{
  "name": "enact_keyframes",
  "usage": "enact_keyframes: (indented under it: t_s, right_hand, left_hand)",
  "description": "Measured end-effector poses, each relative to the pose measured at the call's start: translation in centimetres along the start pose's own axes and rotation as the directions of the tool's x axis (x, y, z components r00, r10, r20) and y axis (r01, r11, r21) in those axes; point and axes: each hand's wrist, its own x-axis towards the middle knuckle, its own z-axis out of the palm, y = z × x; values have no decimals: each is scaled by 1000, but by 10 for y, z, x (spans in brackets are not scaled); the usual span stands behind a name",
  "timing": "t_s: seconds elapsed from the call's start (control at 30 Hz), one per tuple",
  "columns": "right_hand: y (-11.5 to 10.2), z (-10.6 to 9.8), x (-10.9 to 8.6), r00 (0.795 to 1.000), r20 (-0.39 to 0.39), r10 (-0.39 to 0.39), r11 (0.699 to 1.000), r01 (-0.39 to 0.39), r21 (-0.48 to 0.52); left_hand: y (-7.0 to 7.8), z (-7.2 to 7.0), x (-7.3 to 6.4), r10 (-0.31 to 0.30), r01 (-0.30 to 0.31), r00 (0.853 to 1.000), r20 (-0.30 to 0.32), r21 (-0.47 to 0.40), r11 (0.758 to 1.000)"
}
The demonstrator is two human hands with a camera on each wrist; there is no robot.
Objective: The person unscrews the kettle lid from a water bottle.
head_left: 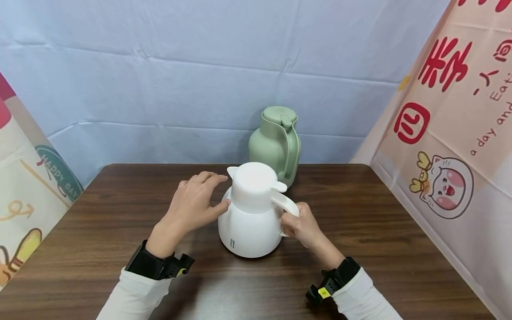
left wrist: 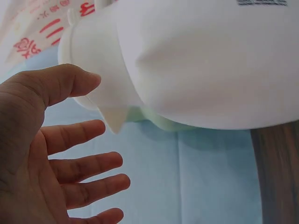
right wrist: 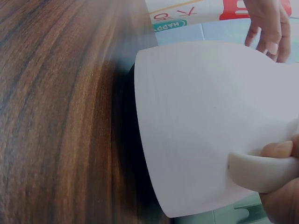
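Observation:
A white thermos jug [head_left: 252, 226] with a rounded lid and a small spout stands near the middle of the wooden table. My right hand [head_left: 300, 226] grips its handle [right wrist: 257, 172], the fingers curled round it. At the jug's left side is my left hand [head_left: 196, 200], fingers spread and straight, thumb apart from them. In the left wrist view, that hand [left wrist: 60, 154] has its thumb and fingertips close to the lid and spout [left wrist: 113, 120], holding nothing. Behind the white jug stands a green thermos jug [head_left: 269, 144], its lower part partly hidden.
The dark wooden table [head_left: 100, 222] ends at a pale blue cloth backdrop [head_left: 160, 89]. Printed cloths with red lettering and cartoon figures hang at the right [head_left: 452, 133] and left [head_left: 24, 178]. The green jug stands near the table's far edge.

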Motion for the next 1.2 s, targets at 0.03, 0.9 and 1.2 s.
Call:
enact_keyframes:
  t_s: [0.03, 0.9, 1.2]
  right_hand:
    - [0, 0, 0, 1000, -2, 0, 1000, 0, 3]
    - [0, 1, -1, 1000, 6, 7, 1000, -7, 10]
    - [0, 0, -1, 1000, 7, 15, 1000, -15, 6]
  left_hand:
    - [2, -1, 1, 7, -7, 1000, -4, -2, 1000]
    - [32, -9, 28, 133, -133, 991, -27, -35, 990]
    - [43, -5, 41, 187, -187, 982, -1, -78, 979]
